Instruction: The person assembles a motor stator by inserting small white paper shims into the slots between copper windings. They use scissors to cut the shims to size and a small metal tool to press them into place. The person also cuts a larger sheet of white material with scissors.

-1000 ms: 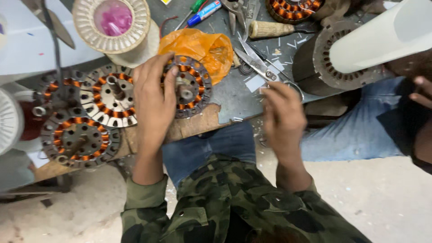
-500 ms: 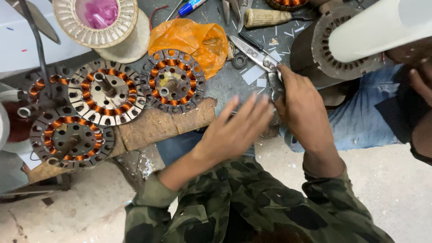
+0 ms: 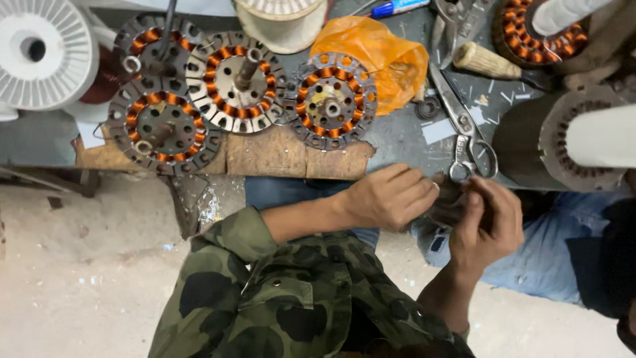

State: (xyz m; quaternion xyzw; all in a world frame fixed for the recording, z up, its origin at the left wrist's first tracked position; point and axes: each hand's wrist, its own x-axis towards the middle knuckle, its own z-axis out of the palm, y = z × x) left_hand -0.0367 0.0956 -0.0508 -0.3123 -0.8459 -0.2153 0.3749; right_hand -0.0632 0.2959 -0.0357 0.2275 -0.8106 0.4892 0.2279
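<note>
While both hands meet at the bench edge in the lower right of the frame, the left hand (image 3: 391, 197) is curled with fingers pressed together and the right hand (image 3: 487, 222) is bent in toward it, thumb and fingertips pinching something small and dark (image 3: 445, 207) between the two; what it is I cannot tell, since the knuckles hide nearly all of it. I would judge it light and stiff, a thing to be held by fingertips alone and easy to drop. Just above the hands lie scissors (image 3: 467, 132), steel, hard and a bit slick, best taken by the loops nearest the right hand. Left of centre on a wood board (image 3: 265, 156) sits a stator (image 3: 329, 103) wound in copper, with three more (image 3: 235, 83) (image 3: 159, 126) (image 3: 156, 43) toward the upper left; they look heavy and rigid, and I would lift them by the steel rim, because the thin copper windings would bruise or snag. An orange bag (image 3: 377, 50) at top centre is soft, crinkly plastic, touching the nearest stator. A white spool (image 3: 40, 53) fills the upper left corner and a cream spool (image 3: 281, 23) stands at the top edge. A blue marker (image 3: 397, 8) lies at the top, a wooden handle (image 3: 483, 61) to its right. No label is clear enough to describe.
</note>
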